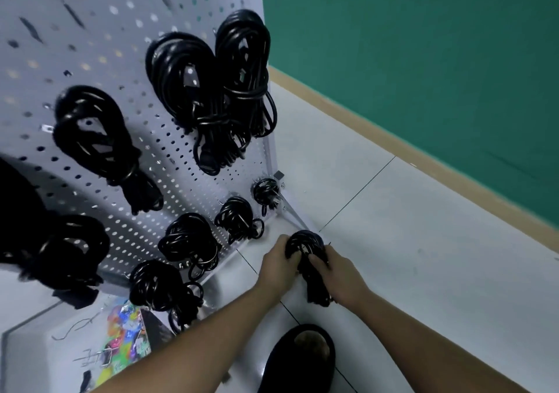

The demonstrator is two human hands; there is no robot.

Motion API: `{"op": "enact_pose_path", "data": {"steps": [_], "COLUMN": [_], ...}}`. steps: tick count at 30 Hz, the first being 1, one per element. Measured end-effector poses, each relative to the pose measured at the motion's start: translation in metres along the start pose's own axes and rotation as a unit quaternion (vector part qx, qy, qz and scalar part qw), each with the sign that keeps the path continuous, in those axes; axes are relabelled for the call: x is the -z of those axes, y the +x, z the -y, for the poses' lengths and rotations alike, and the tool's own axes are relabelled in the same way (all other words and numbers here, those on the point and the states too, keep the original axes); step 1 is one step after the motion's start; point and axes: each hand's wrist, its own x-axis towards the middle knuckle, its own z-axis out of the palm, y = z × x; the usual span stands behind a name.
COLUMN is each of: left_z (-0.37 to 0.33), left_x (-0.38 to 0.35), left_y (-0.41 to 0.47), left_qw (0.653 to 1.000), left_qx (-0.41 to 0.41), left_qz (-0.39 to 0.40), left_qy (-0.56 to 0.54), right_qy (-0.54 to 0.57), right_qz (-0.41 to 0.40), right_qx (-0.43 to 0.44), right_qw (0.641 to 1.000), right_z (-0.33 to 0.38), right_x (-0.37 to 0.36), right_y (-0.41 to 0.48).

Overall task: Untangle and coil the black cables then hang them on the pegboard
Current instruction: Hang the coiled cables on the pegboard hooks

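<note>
The left hand (279, 260) and right hand (340, 276) each curled round one coiled black cable (305, 241), grasping it from either side just off the pegboard's (99, 32) lower right corner, above the floor (408, 241). Other coils (184, 90) hung on the pegboard.

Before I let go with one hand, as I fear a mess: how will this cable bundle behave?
Probably floppy: the cable bundle is loose loops, its tail drooping below the grip. It may well spring open if the left hand or right hand releases, since nothing visible ties it. Likely too limp to roll.
</note>
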Motion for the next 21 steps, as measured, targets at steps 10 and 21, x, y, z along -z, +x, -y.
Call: {"op": "enact_pose_path", "data": {"steps": [10,21], "left_z": [-0.118,-0.235], "left_x": [0.066,0.181], "left_y": [-0.122,-0.277], "left_qw": [0.977,0.92], "left_qx": [-0.204,-0.359], "left_qz": [-0.014,-0.137], "left_qy": [0.058,0.075], "right_qy": [-0.015,-0.109], "right_qz": [-0.09,-0.185], "right_qx": [0.156,0.299], "right_qw": [0.984,0.93], "right_z": [0.121,0.294], "right_x": [0.093,0.143], "right_y": [-0.111,-0.246]}}
